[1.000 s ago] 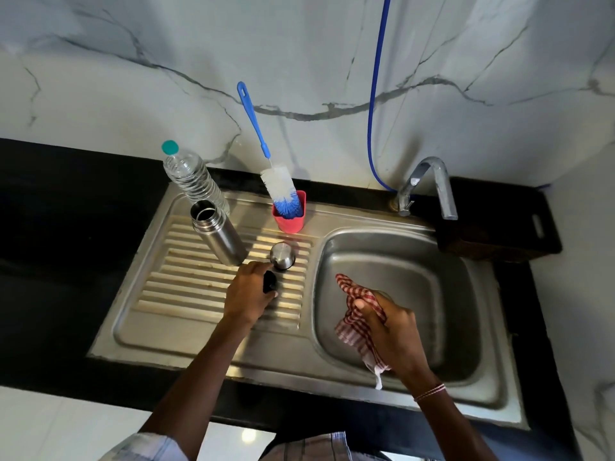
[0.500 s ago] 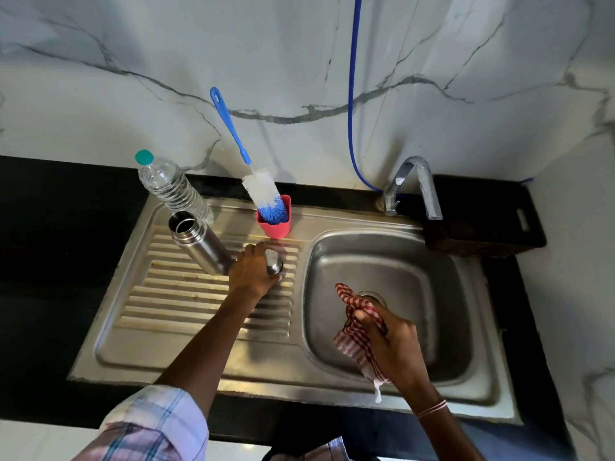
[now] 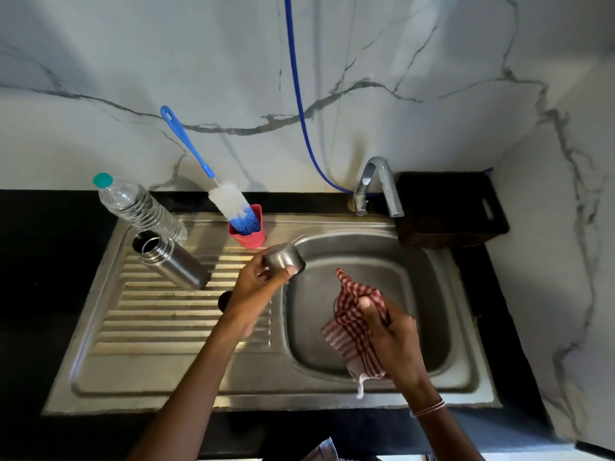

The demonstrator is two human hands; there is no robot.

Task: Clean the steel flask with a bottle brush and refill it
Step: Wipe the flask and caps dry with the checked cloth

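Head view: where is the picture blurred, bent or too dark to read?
Head view: motion smears the wrist of the left hand, while the steel cap it holds is readable. Head view: the flask and plastic bottle appear to lean left, probably wide-lens distortion. Head view: the black counter is dark, almost without detail.

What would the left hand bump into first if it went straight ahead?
The left hand, holding the cap, would likely meet the sink's back rim, just right of the red cup; depth is unclear.
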